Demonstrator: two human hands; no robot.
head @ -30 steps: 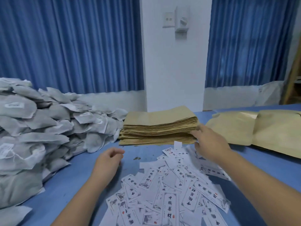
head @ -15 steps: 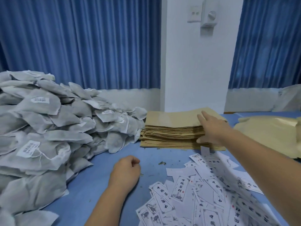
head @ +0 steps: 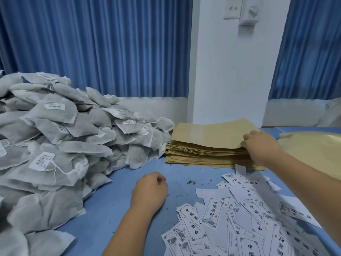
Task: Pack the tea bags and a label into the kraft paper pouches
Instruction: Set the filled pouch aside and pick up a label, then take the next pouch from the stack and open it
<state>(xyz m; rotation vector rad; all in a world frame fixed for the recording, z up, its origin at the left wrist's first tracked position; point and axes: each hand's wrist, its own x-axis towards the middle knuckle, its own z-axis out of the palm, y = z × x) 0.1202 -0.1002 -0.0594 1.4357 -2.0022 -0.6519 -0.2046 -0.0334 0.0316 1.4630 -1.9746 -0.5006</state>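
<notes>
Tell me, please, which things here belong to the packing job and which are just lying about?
Job: tea bags, kraft pouch stack, top pouch in the right hand, labels.
Lying about: tea crumbs, curtains, wall switch.

Blue pleated curtains (head: pixel 92 47) hang on both sides of a white pillar (head: pixel 227 80). Up on the pillar there's a switch plate (head: pixel 232 8) with a round dial (head: pixel 252 10) just beside it. The table (head: pixel 103 206) is blue, with some green crumbs (head: pixel 191 182) scattered on it.
</notes>
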